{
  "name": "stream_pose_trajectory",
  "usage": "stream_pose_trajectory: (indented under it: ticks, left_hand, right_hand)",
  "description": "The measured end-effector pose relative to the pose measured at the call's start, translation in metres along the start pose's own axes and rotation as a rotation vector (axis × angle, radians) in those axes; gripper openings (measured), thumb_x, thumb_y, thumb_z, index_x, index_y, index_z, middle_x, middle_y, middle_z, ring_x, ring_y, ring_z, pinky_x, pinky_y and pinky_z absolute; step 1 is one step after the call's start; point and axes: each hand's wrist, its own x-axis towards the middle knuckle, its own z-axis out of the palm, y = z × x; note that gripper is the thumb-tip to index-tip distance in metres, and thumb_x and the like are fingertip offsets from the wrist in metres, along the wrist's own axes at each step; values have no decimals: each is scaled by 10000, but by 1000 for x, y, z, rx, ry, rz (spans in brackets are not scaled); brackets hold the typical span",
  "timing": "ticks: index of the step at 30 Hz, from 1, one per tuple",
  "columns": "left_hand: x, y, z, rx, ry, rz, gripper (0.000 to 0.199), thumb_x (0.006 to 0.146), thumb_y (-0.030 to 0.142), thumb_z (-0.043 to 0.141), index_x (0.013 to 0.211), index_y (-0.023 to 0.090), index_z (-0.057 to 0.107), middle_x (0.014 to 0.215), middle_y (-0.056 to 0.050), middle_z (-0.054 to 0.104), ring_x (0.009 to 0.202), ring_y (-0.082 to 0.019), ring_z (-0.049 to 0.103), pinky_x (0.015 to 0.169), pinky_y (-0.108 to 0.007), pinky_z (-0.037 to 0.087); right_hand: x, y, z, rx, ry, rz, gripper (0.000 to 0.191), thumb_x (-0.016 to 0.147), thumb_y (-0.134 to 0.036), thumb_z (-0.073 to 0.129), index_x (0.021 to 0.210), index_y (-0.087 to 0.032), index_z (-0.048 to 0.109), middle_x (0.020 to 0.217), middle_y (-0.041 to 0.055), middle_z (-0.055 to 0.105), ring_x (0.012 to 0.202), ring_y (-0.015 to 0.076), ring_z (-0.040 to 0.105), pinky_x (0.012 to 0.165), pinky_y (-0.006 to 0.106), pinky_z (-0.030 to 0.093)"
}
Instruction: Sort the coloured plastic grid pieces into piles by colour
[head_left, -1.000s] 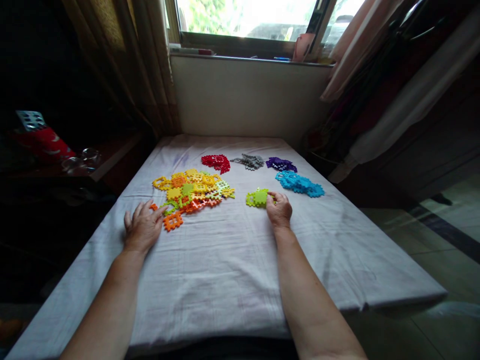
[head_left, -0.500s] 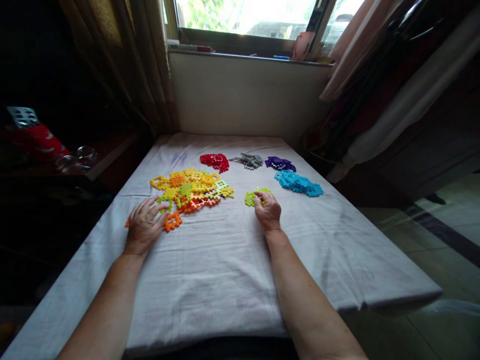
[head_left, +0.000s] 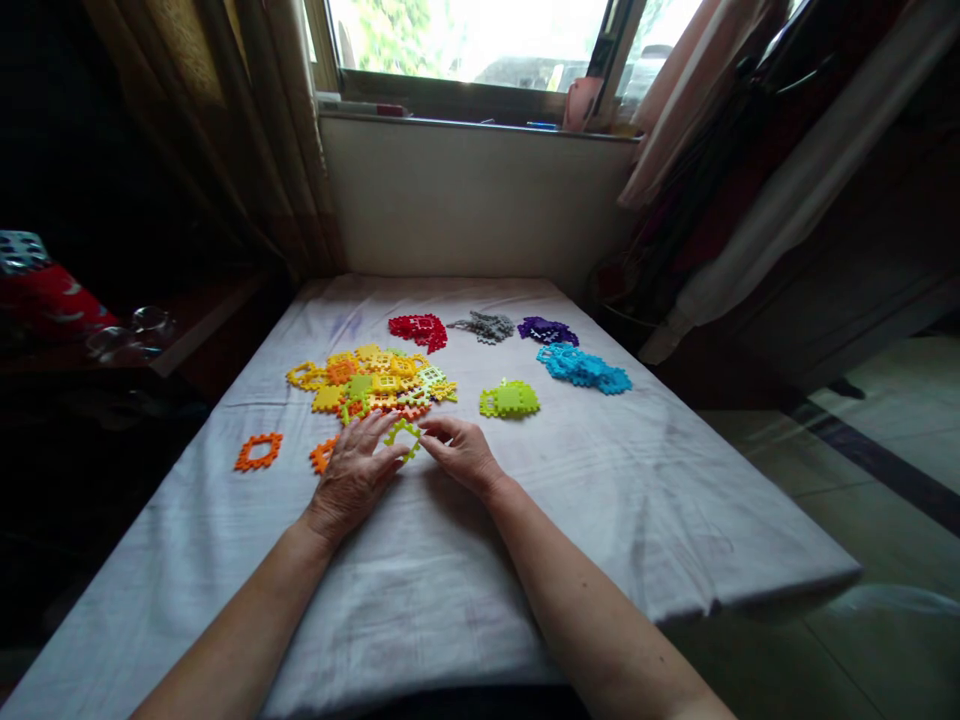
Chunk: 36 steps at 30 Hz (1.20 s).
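On my head feed, both hands now meet at one green frame (head_left: pixel 405 425), just in front of the mixed pile (head_left: pixel 385 382) of yellow, orange and green pieces. Half a second ago I had the right hand (head_left: pixel 463 457) over the green pile (head_left: pixel 517 400); it has since come across to the left, and that pile now lies uncovered. The left hand (head_left: pixel 354 478) has shifted rightward, away from the spot where it partly hid an orange frame (head_left: pixel 242 457), which now shows whole on the tablecloth (head_left: pixel 480 590), well apart to the left.

I have the left hand palm down, its fingers reaching forward and its thumb stretched to the right, grasping the green frame by its left side. The right hand comes in from the other side, its thumb and forefinger pinching the right edge, the remaining fingers curled. Both forearms slant inward from the near corners. I cannot tell whether the frame is lifted clear of the cloth. A second orange piece (head_left: pixel 321 458) shows partly, just beside my left hand, the rest hidden behind it.
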Motion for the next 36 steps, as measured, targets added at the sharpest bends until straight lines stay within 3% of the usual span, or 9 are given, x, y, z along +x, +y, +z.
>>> stream_pose_trajectory:
  ticks: [4, 9, 14, 18, 20, 25, 28, 33, 36]
  left_hand:
    - [-1, -2, -1, 3, 2, -6, 318, 957, 324, 508, 1242, 312, 647, 1489, -73, 533, 1415, -266, 435, 1153, -523, 370]
    - [-3, -5, 2, -33, 40, -23, 426, 962, 336, 482, 1380, 276, 542, 1478, -97, 536, 1395, -271, 458, 1152, -509, 376]
    - [-4, -8, 4, -65, 18, -89, 453, 951, 336, 481, 1400, 288, 523, 1499, -85, 510, 1402, -287, 445, 1144, -517, 390]
    - [-4, -8, 3, -77, 16, -104, 452, 958, 338, 467, 1401, 269, 522, 1499, -87, 510, 1408, -286, 440, 1139, -505, 405]
    - [-4, -7, 2, -85, 14, -107, 444, 961, 336, 460, 1394, 266, 531, 1494, -89, 515, 1407, -284, 443, 1141, -504, 404]
    - [-4, -10, 1, -112, 36, -141, 442, 953, 341, 465, 1381, 264, 542, 1481, -87, 530, 1393, -277, 460, 1144, -500, 403]
    - [-7, -19, -2, -101, 80, -207, 412, 943, 344, 467, 1330, 250, 576, 1435, -92, 572, 1359, -274, 493, 1149, -500, 390]
    - [-12, -38, -11, -86, 135, -392, 368, 908, 341, 502, 1245, 263, 625, 1348, -83, 633, 1290, -276, 549, 1135, -495, 397]
    - [-13, -47, -14, -92, 170, -462, 358, 906, 355, 494, 1214, 246, 641, 1318, -94, 646, 1265, -275, 565, 1120, -480, 412]
  right_hand:
    - [11, -2, -22, -140, 113, -33, 222, 833, -270, 611, 986, -209, 761, 847, 18, 751, 686, 142, 641, 707, 259, 521]
    - [46, 2, -89, -567, 473, 36, 228, 867, -193, 536, 956, -192, 747, 933, 67, 740, 839, 182, 665, 846, 289, 493]
    - [60, 17, -126, -848, 329, 63, 234, 883, -170, 524, 957, -211, 743, 1001, 76, 735, 913, 204, 652, 866, 301, 468]
    - [47, 24, -129, -936, 189, 77, 245, 877, -171, 531, 982, -218, 748, 1060, 87, 721, 1024, 223, 618, 916, 317, 444]
    - [38, 25, -126, -942, 164, 66, 279, 888, -235, 548, 1100, -218, 728, 1181, 103, 694, 1123, 241, 586, 982, 351, 419]
    - [27, 27, -106, -1017, 71, 107, 648, 831, -511, 676, 1427, -299, 532, 1562, 146, 411, 1418, 355, 350, 1088, 564, 307]
    - [35, 31, -99, -1018, 24, 178, 579, 869, -499, 644, 1411, -319, 547, 1571, 147, 399, 1431, 346, 343, 1089, 580, 300]
    - [56, 37, -103, -985, 92, 250, 463, 902, -434, 605, 1346, -301, 608, 1515, 139, 472, 1374, 304, 422, 1085, 516, 329]
    - [60, 35, -101, -991, 137, 276, 466, 891, -468, 613, 1326, -301, 623, 1514, 140, 469, 1379, 323, 408, 1104, 574, 283]
